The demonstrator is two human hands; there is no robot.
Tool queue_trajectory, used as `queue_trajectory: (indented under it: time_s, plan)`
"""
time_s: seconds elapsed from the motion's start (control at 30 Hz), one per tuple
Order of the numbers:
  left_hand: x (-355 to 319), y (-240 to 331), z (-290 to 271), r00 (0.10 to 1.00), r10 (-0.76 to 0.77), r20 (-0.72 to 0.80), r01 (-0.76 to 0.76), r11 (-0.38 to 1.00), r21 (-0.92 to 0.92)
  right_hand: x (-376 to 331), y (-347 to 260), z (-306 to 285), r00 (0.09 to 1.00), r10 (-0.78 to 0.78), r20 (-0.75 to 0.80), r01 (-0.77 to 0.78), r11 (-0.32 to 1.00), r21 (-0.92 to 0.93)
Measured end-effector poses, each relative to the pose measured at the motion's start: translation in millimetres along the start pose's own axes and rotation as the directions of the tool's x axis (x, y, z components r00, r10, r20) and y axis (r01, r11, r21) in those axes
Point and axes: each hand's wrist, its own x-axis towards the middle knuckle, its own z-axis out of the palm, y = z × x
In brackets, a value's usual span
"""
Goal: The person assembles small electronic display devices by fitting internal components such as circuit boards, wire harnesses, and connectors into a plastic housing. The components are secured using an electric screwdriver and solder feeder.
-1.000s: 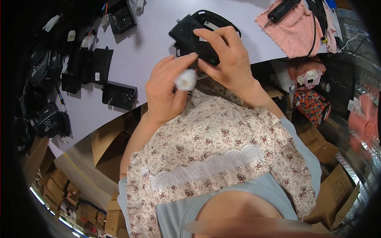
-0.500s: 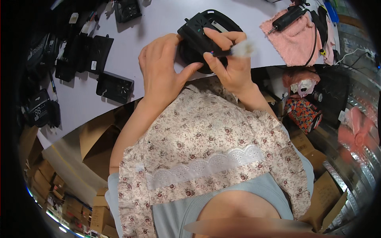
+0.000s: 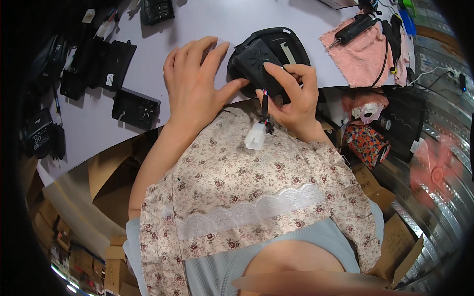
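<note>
A black rectangular plastic box (image 3: 254, 58) with a round slotted vent lies tilted on a rounded black shell (image 3: 299, 45) at the table's near edge. My right hand (image 3: 298, 101) grips the box's right side, its thumb and index finger pressed toward each other. From beneath these fingers a short wire bundle comes out, and its white plug connector (image 3: 256, 137) hangs over my floral apron. My left hand (image 3: 193, 81) rests to the left with fingers spread and holds nothing. Its thumb tip reaches close to the box's lower left; whether it touches is unclear.
Black vented housings (image 3: 136, 108) and a flat black cover (image 3: 118, 65) lie at left, beside display units (image 3: 39, 135). On the right, an electric screwdriver (image 3: 356, 28) sits on a pink cloth (image 3: 353, 54). A pink fan (image 3: 437, 172) and cardboard boxes (image 3: 375, 185) stand below the table.
My left fingers have come off the box and spread leftward. The shell and box have shifted nearer to me. The white connector has swung from beyond my right fingers down over the apron.
</note>
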Motion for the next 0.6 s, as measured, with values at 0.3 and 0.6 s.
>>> queue_trajectory:
  time_s: [0.3, 0.6]
  plan:
    - [-11.1, 9.1, -12.7, 0.951, 0.307, -0.025, -0.307, 0.936, -0.175, -10.3, 7.4, 12.0, 0.998, 0.025, -0.061, -0.030, 0.997, -0.076]
    - [-4.0, 34.4, 3.3, 0.855, 0.459, -0.241, -0.516, 0.705, -0.486, -15.9, 7.6, 17.4, 0.984, 0.114, -0.139, -0.117, 0.993, -0.009]
